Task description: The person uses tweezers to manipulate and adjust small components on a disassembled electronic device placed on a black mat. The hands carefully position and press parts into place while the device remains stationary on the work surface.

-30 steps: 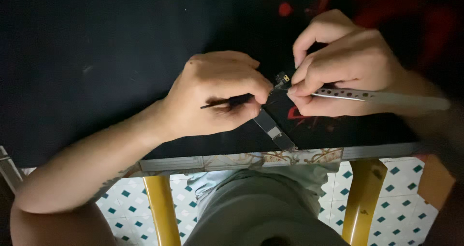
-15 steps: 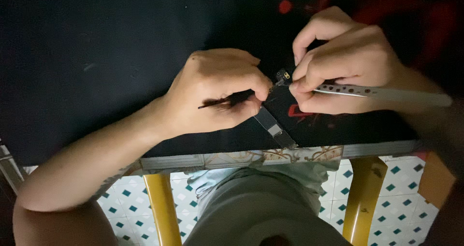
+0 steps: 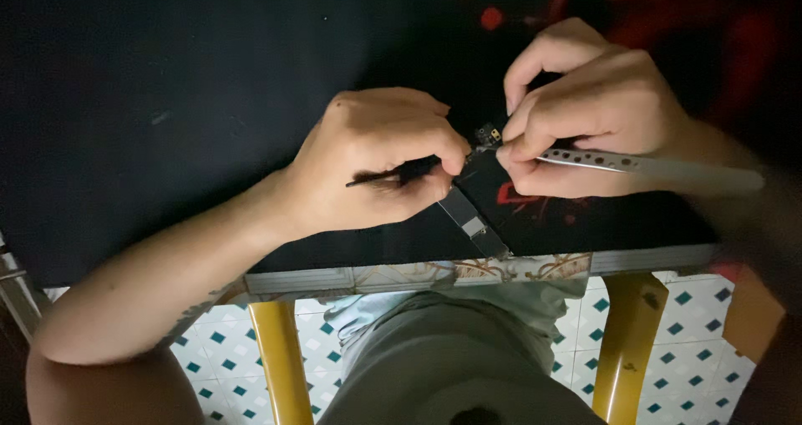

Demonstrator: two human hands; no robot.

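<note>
Little has moved over the last second: the left hand [image 3: 380, 162] still pinches a thin black tool [image 3: 393, 174], the right hand [image 3: 585, 120] stays clamped on metal tweezers [image 3: 618, 162], both tips meeting at the small circuit strip [image 3: 472, 220] on the dark worktop [image 3: 167, 99], so fine work continues

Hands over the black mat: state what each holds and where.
Left hand pinches a thin dark tool mid-shaft; right hand grips perforated metal tweezers near their tip.

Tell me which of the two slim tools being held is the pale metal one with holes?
It is the silvery perforated tool in the right hand. The left hand holds a thin dark tool instead.
</note>
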